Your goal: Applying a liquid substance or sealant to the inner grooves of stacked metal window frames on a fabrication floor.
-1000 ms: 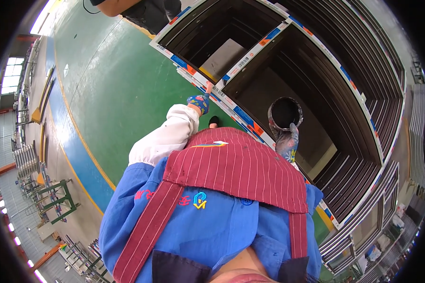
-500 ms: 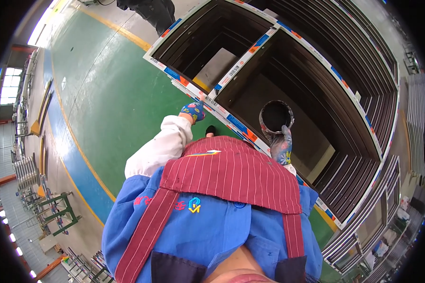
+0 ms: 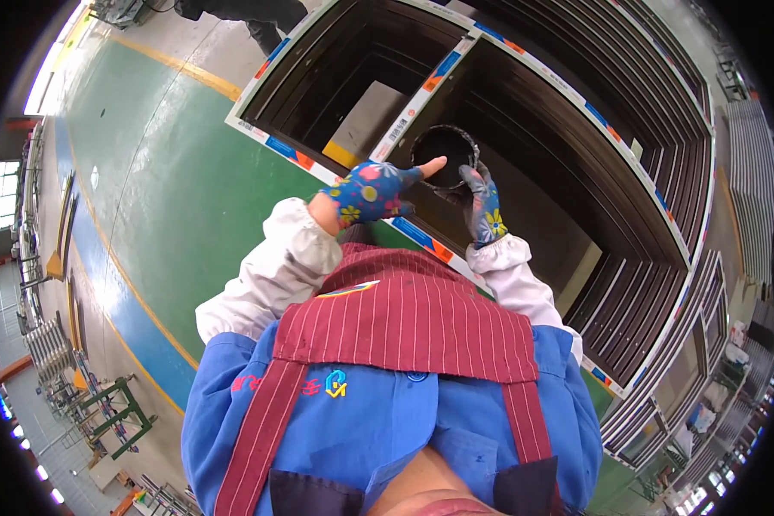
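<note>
In a blue flower-patterned glove, my right hand (image 3: 485, 199) grips the near right rim of a round dark pot (image 3: 420, 146) with a crusted edge. The pot is over the larger opening of the stacked dark frames, its inside too dark to make out. My left hand (image 3: 372, 191), in a matching glove, is just left of the pot. Its bare index finger is stretched to the pot's mouth, and another finger stands apart below. Beneath this hand runs the near white edge strip (image 3: 420, 234) of the top frame, bearing blue and orange labels.
More dark frames (image 3: 675, 129) are piled to the right and beyond. A person's dark-clothed legs (image 3: 271, 21) are at the far upper left. Green floor (image 3: 155, 181) with a yellow line lies to the left, and a green metal stand (image 3: 120, 417) is at lower left.
My left hand has come off the frame's corner junction and moved right to the pot. My right hand has carried the pot left and farther away, towards the divider.
</note>
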Tool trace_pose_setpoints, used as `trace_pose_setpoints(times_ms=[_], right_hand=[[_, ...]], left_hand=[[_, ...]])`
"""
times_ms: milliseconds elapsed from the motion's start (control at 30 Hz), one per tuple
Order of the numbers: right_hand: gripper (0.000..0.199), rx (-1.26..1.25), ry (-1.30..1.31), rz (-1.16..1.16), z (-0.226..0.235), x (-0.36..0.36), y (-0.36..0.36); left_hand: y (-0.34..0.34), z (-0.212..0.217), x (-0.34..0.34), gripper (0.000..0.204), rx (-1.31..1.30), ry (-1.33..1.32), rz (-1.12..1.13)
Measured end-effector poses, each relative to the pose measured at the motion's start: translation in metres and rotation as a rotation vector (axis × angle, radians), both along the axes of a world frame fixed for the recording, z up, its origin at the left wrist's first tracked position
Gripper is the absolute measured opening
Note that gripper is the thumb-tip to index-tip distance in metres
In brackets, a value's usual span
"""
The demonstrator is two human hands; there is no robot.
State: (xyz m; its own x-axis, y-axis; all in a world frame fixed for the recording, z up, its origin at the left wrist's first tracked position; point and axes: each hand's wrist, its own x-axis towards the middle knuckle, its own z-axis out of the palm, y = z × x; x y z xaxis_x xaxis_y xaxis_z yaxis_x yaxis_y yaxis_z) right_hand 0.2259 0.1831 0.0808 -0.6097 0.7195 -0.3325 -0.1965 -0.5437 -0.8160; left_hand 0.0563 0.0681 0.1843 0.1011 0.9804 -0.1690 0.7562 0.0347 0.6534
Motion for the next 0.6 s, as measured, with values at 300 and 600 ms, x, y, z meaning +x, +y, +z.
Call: trace_pose_setpoints(times_ms=[300,600], right_hand=[[0.053,0.167,-0.019,-0.060,-0.052,-0.129,0.022],[0.054,-0.010,-0.081,-0.193,-0.065,-0.261,0.047]], left_hand=[[0.069,-0.048,-0.119,0.054,-0.138,0.497,-0.037],[0.128,-0.075,-0.260,0.045,-0.217,0.367,-0.206]])
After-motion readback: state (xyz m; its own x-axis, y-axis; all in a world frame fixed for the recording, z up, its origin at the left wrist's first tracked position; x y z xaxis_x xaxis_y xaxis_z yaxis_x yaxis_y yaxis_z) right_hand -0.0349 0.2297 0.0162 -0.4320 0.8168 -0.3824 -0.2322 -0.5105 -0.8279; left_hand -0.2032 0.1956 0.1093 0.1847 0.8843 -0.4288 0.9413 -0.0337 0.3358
